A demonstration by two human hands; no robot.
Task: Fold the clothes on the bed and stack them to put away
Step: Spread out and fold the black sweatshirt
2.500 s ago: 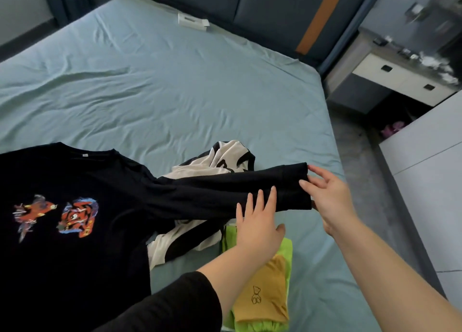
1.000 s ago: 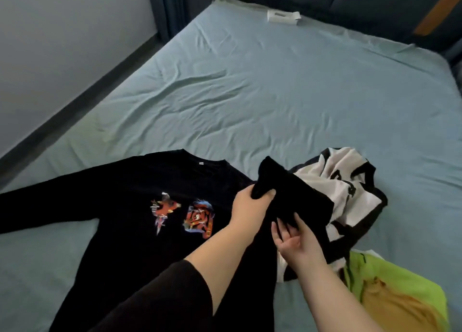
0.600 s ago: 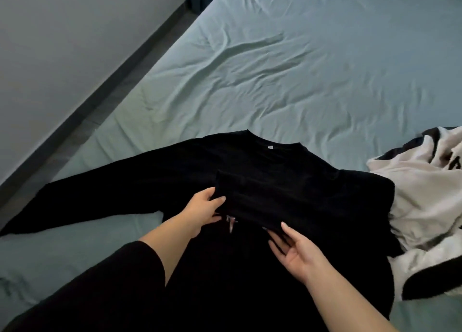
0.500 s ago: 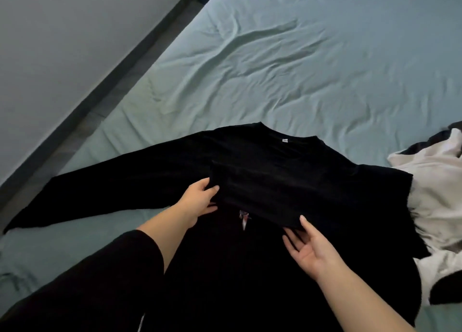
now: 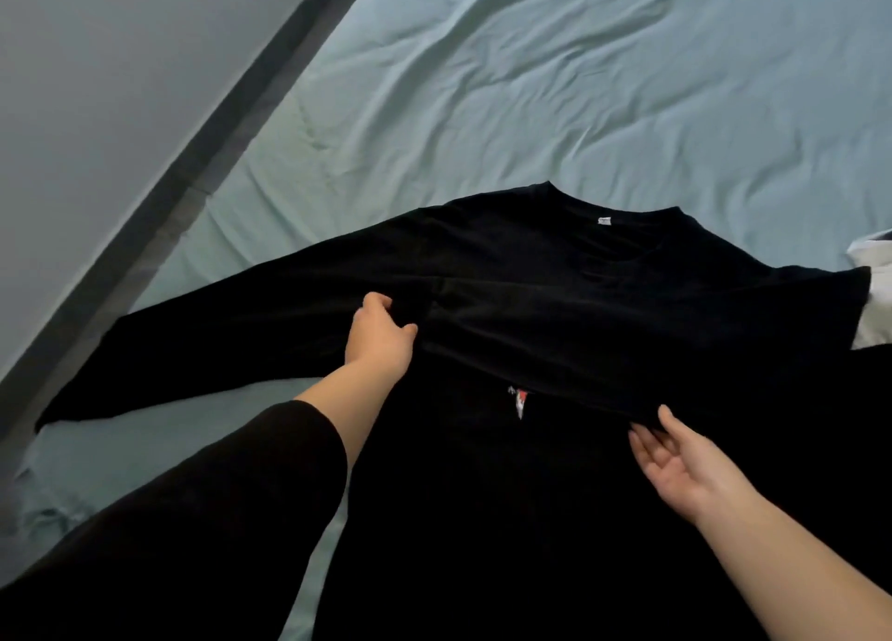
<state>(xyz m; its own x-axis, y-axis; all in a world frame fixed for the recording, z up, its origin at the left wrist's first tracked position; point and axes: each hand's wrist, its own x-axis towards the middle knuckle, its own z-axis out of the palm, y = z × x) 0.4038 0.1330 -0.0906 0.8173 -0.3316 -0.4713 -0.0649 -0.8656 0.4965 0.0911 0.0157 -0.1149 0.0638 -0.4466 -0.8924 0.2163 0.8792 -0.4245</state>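
Black sweatshirt (image 5: 579, 264) flat on bed (image 5: 579, 85), left grip (image 5: 381, 336) pinching folded sleeve (image 5: 555, 341) cuff, right grip (image 5: 685, 466) palm-up and uncurled beneath sleeve edge

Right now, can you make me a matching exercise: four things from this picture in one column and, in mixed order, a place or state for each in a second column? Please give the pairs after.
Things
1. folded sleeve
2. outstretched sleeve
3. neck label
4. right hand

Places or states
a. white, inside the collar
b. palm up, fingers straight
c. lying across the chest of the shirt
d. stretched out on the sheet, toward the wall

Pairs: 1-c, 2-d, 3-a, 4-b
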